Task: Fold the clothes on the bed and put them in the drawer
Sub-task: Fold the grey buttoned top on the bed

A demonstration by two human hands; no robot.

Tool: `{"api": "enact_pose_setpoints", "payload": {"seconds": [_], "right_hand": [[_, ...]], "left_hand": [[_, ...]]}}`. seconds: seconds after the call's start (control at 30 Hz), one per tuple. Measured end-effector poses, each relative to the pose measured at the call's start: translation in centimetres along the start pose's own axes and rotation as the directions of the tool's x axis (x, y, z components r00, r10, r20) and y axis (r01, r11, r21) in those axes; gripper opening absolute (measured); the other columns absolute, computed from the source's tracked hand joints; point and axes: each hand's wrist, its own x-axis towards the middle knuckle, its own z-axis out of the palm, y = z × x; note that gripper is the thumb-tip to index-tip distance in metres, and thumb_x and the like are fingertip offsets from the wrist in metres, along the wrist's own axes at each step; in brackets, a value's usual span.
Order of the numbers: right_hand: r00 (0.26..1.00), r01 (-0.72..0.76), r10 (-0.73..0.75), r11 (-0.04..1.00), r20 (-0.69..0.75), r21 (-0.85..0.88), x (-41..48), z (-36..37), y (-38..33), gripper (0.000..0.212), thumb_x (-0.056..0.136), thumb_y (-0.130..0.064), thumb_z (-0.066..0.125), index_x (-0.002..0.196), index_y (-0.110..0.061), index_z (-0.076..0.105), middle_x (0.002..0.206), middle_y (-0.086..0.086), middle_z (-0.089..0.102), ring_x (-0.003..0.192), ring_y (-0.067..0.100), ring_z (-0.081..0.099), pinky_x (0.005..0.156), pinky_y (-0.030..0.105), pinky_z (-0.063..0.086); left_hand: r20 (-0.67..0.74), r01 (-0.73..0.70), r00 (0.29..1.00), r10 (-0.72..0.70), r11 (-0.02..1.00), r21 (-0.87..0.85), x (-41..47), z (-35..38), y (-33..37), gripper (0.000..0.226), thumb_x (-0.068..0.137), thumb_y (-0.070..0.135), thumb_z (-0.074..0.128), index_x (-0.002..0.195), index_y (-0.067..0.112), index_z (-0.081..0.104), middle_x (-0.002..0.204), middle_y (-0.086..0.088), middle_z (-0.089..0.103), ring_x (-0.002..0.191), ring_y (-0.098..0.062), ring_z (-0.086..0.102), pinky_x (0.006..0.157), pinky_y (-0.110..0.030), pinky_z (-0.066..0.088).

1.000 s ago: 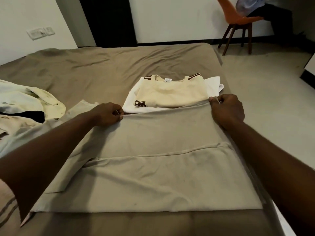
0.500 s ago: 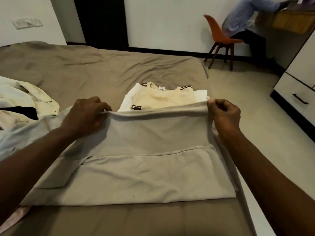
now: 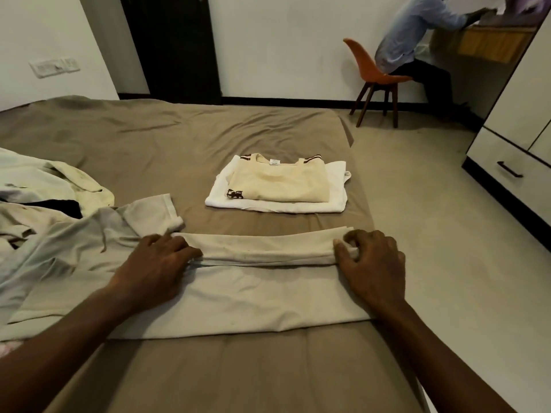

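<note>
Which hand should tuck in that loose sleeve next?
Probably left. The left hand grips the shirt at the fold end nearest the sleeve, which lies just beyond it. The right hand pinches the opposite end.

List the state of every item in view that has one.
Beige shirt: partly folded, far edge doubled toward the person.
Left hand: grips the fold's left end.
Right hand: pinches the fold's right end.
White garment: folded.
Cream shirt: folded, stacked on it.
Clothes pile: unfolded.
Drawer: closed.
</note>
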Motion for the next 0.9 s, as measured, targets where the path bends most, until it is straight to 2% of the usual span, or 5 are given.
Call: {"api": "enact_pose_setpoints", "payload": {"seconds": [0.2, 0.3, 0.4, 0.5, 0.9], "right_hand": [[0.976, -0.045, 0.028, 0.996, 0.214, 0.073, 0.4, -0.9, 0.0, 0.057, 0.081, -0.028, 0.062, 0.138, -0.03, 0.059, 0.136, 0.001, 0.049, 0.129, 0.025, 0.042, 0.105, 0.043, 0.037], [0.962, 0.264, -0.269, 0.958, 0.036, 0.113, -0.6, -1.1, 0.4, 0.052, 0.071, -0.025, 0.061, 0.123, -0.027, 0.068, 0.139, -0.001, 0.052, 0.135, 0.023, 0.043, 0.106, 0.045, 0.035], [0.837, 0.544, -0.547, 0.836, 0.025, 0.075, -1.0, -0.3, 0.3, 0.021, 0.083, -0.039, 0.058, 0.088, -0.028, 0.074, 0.112, -0.008, 0.066, 0.118, 0.019, 0.055, 0.098, 0.043, 0.039], [0.868, 0.495, -0.493, 0.868, 0.055, -0.038, -0.8, 0.2, -0.1, 0.046, 0.096, -0.053, 0.044, 0.062, -0.025, 0.058, 0.071, -0.009, 0.059, 0.081, 0.019, 0.056, 0.084, 0.042, 0.042], [0.88, 0.377, -0.272, 0.899, 0.388, -0.224, -0.4, 0.7, -0.5, 0.074, 0.087, -0.059, 0.028, 0.152, -0.027, 0.038, 0.164, 0.001, 0.032, 0.155, 0.027, 0.017, 0.121, 0.056, 0.009]], "left_hand": [[0.018, 0.047, 0.999, -0.044, 0.981, -0.191, 0.6, 0.6, 3.5, 0.045, 0.07, 0.02, 0.05, 0.111, 0.025, 0.07, 0.094, 0.003, 0.063, 0.079, -0.026, 0.062, 0.059, -0.034, 0.048], [0.009, 0.075, 0.997, -0.074, 0.97, -0.232, 1.0, 0.3, 4.3, 0.043, 0.064, 0.018, 0.058, 0.105, 0.025, 0.07, 0.094, 0.006, 0.063, 0.081, -0.021, 0.059, 0.061, -0.031, 0.044], [0.015, 0.108, 0.994, -0.11, 0.938, -0.33, 1.5, 0.0, 5.0, 0.031, 0.066, 0.02, 0.061, 0.096, 0.029, 0.066, 0.094, 0.011, 0.059, 0.083, -0.013, 0.052, 0.064, -0.031, 0.041], [0.061, 0.157, 0.988, -0.145, 0.902, -0.403, 2.2, -0.2, 5.4, 0.02, 0.069, 0.024, 0.059, 0.087, 0.032, 0.056, 0.08, 0.016, 0.055, 0.072, -0.01, 0.049, 0.061, -0.032, 0.041], [0.091, 0.017, 0.996, 0.011, 0.952, -0.305, 2.1, -1.1, 4.0, 0.025, 0.073, 0.039, 0.058, 0.096, 0.031, 0.064, 0.084, 0.013, 0.058, 0.079, -0.015, 0.059, 0.063, -0.028, 0.039]]}}
